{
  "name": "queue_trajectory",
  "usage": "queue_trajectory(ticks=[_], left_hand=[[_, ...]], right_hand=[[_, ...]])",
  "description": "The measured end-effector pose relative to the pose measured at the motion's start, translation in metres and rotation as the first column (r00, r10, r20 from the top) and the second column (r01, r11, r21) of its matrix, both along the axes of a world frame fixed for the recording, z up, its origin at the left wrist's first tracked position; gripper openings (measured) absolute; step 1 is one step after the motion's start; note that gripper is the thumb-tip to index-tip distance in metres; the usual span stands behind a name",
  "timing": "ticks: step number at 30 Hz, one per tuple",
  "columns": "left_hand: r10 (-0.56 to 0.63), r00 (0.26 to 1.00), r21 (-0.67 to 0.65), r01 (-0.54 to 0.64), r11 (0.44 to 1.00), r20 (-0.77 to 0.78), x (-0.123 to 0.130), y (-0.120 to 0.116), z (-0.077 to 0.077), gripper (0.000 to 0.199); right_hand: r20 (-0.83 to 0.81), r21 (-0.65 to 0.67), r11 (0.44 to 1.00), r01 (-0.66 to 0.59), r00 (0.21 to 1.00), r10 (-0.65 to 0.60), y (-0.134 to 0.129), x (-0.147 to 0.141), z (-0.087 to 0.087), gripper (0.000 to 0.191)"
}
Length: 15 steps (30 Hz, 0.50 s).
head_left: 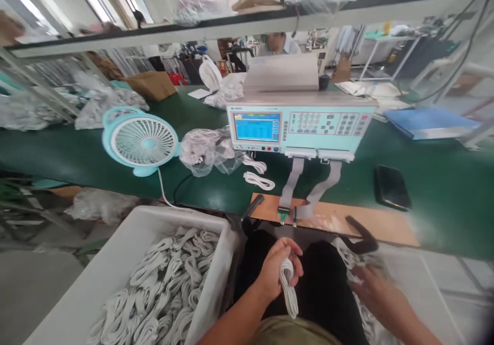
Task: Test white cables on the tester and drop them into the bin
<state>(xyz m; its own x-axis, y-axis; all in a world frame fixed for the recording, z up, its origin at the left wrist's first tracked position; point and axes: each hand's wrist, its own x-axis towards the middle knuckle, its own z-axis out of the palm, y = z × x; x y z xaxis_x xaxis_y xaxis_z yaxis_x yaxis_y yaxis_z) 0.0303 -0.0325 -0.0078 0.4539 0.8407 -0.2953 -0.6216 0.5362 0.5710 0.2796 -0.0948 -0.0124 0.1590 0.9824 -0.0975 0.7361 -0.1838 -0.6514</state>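
A bundle of white cable (288, 288), coiled and folded, is in my left hand (276, 268), held above my lap with the fingers curled round it. Down at the right, my right hand (372, 286) reaches over a pile of similar white cables (370, 316) beside my leg; motion smears its fingers. In front of me stands a cable tester (301, 123) with a lit blue screen. Two grey ribbon cables (295, 183) run down from it to small connectors (284, 213) at the table edge. Two coiled white cables (259, 181) lie left of them.
A white bin (135, 221) full of bundled cables stands at the left. On the green table (347, 180) are a blue fan (142, 141), bagged cables (206, 149), a black phone (392, 187) and a blue folder (430, 122). A shelf (154, 33) crosses above; a person sits behind the tester.
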Motion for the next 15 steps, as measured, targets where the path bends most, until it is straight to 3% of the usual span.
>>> queue_trajectory(ticks=[1,3,5,7,9,11,13,15], left_hand=[[-0.026,1.000,0.025,0.026,0.999,0.012,0.004,-0.002,0.002,0.018],[-0.065,0.998,0.092,0.065,0.994,0.006,0.015,-0.006,0.005,0.014],[-0.053,0.998,0.158,0.060,0.986,-0.045,0.022,-0.010,0.008,0.013],[0.020,0.991,0.234,0.012,0.972,-0.132,0.023,-0.013,0.010,0.012],[0.151,0.956,0.339,-0.059,0.939,-0.252,0.018,-0.015,0.011,0.014],[0.254,0.883,0.386,-0.091,0.918,-0.396,0.010,-0.016,0.011,0.021],[0.205,0.830,0.301,-0.048,0.952,-0.518,0.002,-0.016,0.008,0.021],[0.046,0.841,0.139,0.035,0.990,-0.540,-0.004,-0.017,0.005,0.021]], right_hand=[[-0.183,-0.053,0.998,-0.044,0.982,0.034,-0.002,-0.014,0.006,0.029],[-0.549,-0.054,0.994,-0.095,0.834,0.050,0.000,-0.055,0.015,0.031],[-0.717,-0.039,0.999,-0.033,0.697,-0.005,0.006,-0.095,0.017,0.037],[-0.770,-0.037,0.997,0.068,0.634,-0.072,0.012,-0.121,0.012,0.042],[-0.753,0.002,0.994,0.114,0.654,-0.073,0.016,-0.129,0.002,0.041],[-0.672,0.090,0.993,0.081,0.741,0.000,0.017,-0.124,-0.006,0.035],[-0.548,0.184,0.983,-0.005,0.830,0.107,0.019,-0.116,-0.008,0.027],[-0.444,0.246,0.963,-0.112,0.870,0.215,0.021,-0.108,-0.005,0.021]])
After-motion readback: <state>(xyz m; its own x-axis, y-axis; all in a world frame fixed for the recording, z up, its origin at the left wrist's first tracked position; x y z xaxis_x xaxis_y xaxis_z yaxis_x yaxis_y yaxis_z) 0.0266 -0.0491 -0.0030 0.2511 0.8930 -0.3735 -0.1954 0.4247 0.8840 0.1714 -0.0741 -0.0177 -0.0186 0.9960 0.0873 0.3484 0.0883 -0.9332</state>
